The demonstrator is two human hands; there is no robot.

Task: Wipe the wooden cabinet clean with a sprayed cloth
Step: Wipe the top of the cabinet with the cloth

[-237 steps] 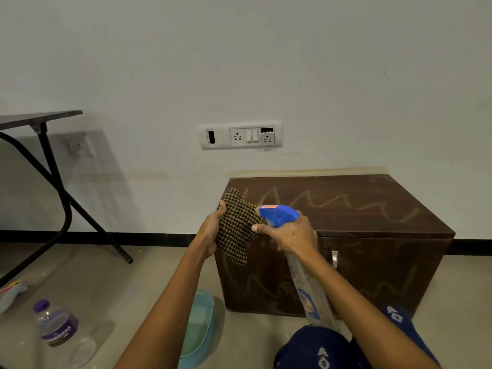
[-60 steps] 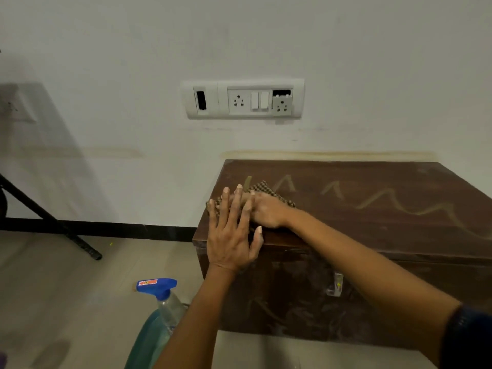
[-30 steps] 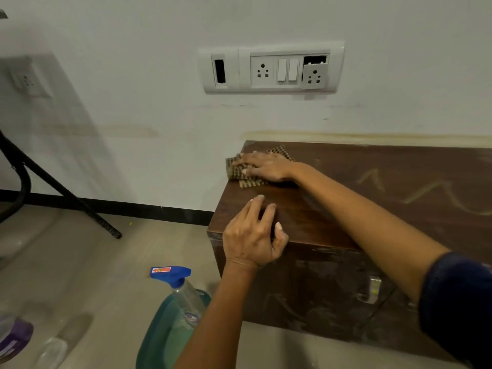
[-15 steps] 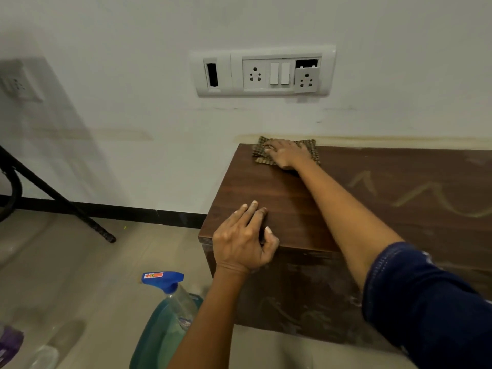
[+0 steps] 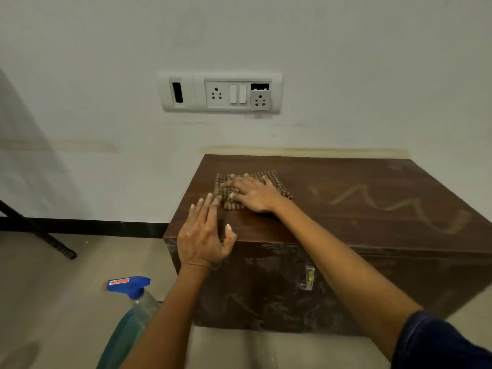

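The dark wooden cabinet (image 5: 359, 182) stands against the white wall, its top marked with a pale zigzag smear (image 5: 399, 206) on the right half. A brown checked cloth (image 5: 274, 179) lies flat on the left part of the top. My right hand (image 5: 253, 194) presses down on the cloth with fingers spread. My left hand (image 5: 205, 233) rests flat on the cabinet's front left corner, holding nothing, its fingertips near the cloth's edge. The spray bottle (image 5: 133, 294) with a blue trigger head stands on the floor at the lower left.
A teal basin (image 5: 119, 339) sits on the floor beside the bottle. A white socket panel (image 5: 221, 93) is on the wall above the cabinet. A black table leg (image 5: 40, 235) slants across the floor at the left. A metal latch (image 5: 307, 278) is on the cabinet front.
My right hand has drawn the cloth from the back edge toward the front of the cabinet top. My left hand has stayed on the front left corner.
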